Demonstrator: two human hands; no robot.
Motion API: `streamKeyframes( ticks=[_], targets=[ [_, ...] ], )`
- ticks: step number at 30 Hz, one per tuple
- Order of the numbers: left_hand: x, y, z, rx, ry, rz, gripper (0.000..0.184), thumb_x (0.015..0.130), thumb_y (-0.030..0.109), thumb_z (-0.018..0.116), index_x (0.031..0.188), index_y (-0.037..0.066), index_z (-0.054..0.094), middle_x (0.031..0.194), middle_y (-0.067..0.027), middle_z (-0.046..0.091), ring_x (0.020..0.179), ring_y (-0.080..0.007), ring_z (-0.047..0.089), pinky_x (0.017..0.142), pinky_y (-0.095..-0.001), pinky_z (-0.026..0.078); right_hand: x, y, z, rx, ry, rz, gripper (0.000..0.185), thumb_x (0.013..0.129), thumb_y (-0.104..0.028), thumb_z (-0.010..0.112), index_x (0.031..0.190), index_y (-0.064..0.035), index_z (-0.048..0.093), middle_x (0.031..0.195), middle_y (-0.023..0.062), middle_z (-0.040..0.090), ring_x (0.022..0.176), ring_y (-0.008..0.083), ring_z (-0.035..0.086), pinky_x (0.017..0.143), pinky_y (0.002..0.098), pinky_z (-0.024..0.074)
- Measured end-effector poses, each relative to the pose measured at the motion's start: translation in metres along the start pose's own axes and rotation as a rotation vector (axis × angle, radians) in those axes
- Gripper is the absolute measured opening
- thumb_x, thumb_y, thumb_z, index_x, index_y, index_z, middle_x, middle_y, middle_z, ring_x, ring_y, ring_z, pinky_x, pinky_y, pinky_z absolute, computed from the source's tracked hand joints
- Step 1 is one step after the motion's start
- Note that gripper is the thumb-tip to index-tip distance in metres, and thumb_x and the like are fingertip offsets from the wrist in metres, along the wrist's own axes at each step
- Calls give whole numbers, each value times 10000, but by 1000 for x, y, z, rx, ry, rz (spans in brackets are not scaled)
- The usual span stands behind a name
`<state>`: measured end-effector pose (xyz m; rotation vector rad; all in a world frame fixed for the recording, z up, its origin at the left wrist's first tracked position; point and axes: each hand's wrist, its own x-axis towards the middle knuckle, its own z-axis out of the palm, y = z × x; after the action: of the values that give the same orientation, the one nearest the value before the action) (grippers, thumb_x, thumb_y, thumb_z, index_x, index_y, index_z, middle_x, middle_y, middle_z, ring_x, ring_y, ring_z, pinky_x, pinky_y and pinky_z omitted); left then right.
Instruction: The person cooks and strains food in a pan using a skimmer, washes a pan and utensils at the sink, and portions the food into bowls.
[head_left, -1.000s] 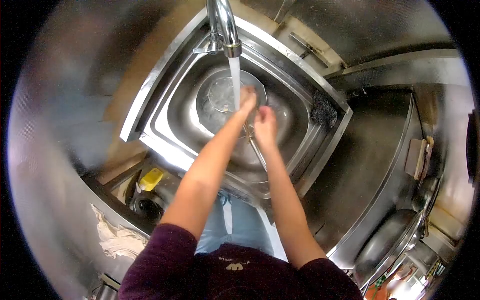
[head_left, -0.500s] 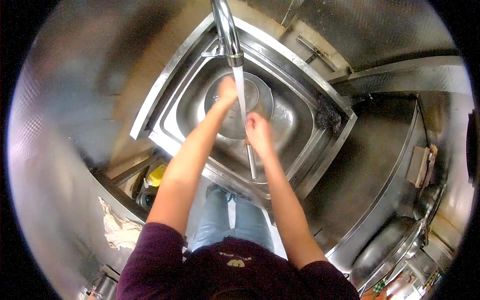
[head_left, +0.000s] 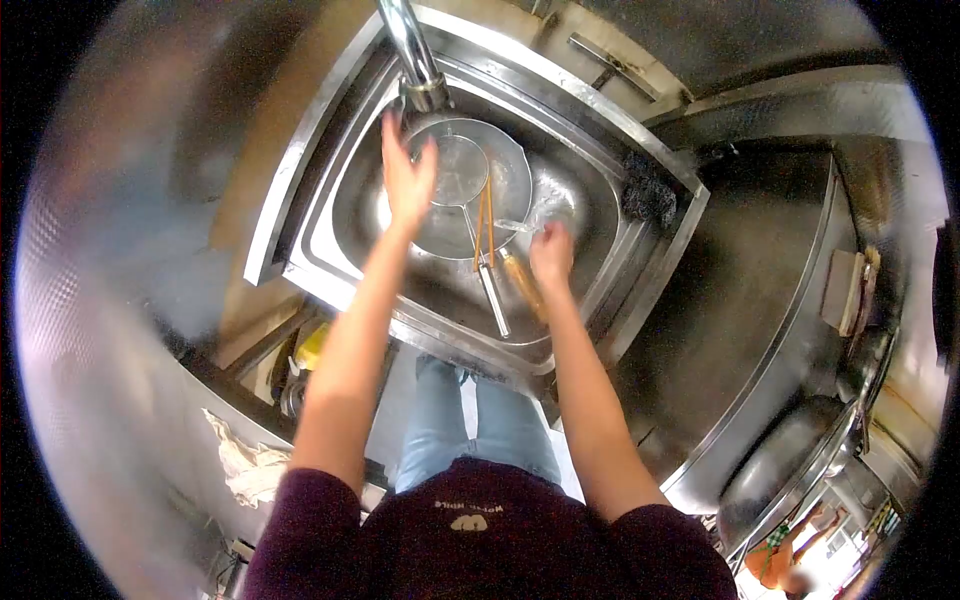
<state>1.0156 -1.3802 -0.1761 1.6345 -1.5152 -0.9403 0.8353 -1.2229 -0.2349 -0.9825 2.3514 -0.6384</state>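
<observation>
Below the faucet [head_left: 424, 88], from which no stream shows, a round metal bowl [head_left: 515, 170] sits in the steel sink [head_left: 360, 200]. A round strainer [head_left: 460, 170] with a metal handle lies in it, with tan chopsticks [head_left: 485, 225] across its edge. Beside the strainer's handle is a wooden handle [head_left: 522, 285]. My left hand [head_left: 410, 180] is at the bowl's left edge, fingers apart, holding nothing. To the right of the bowl, my right hand [head_left: 551, 252] has its fingers closed around the end of a clear, shiny utensil [head_left: 515, 226].
A dark scrubber [head_left: 649, 190] lies at the sink's right corner. At the lower left are a yellow bottle [head_left: 312, 347] and a pale cloth [head_left: 245, 460]. Metal pans [head_left: 780, 465] stand at the lower right, with a person [head_left: 775, 565] in the background.
The water stream has stopped. My left hand has moved left toward the faucet's base, and my right hand has moved right, away from the strainer's handle. The chopsticks and wooden handle now show.
</observation>
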Motion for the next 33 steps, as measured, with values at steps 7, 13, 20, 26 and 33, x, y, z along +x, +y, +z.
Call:
streamKeyframes(
  ticks=[7,13,20,26,33],
  targets=[
    [-83,-42,111,219,-223,-795,663,669,388,690,1054,-120,507,1012,-256,579,1006,-364,569,870,-432,453,-57,23,17,-20,-363,-195,271,807,-199,537,940,36,520,774,203,615,703,395,593,666,456,482],
    [-57,-82,90,-353,-478,-937,212,791,122,532,935,-29,574,657,-75,534,607,-127,545,469,-262,422,-35,26,-26,866,-1287,539,204,783,-191,640,895,-72,518,654,35,536,491,129,525,443,272,452],
    [-88,7,-55,-1171,-702,-942,259,921,162,464,1149,41,482,572,81,278,465,-31,258,394,-174,208,-95,-35,-33,564,-717,363,159,752,-86,557,895,-54,496,622,61,531,427,161,491,370,304,403],
    [-120,10,-86,-1476,-816,-796,301,953,191,410,1226,68,444,587,60,285,464,-38,260,402,-170,225,-111,-57,-85,-110,-167,-116,319,747,-120,586,1036,-48,469,762,186,617,694,382,608,619,473,474],
    [-158,-18,-102,-2046,-961,-896,310,957,197,369,1208,66,496,574,25,317,452,-70,293,413,-206,291,-206,-74,-124,-89,130,-134,268,811,-132,527,1056,-66,440,841,170,604,724,362,608,622,474,473]
  ],
)
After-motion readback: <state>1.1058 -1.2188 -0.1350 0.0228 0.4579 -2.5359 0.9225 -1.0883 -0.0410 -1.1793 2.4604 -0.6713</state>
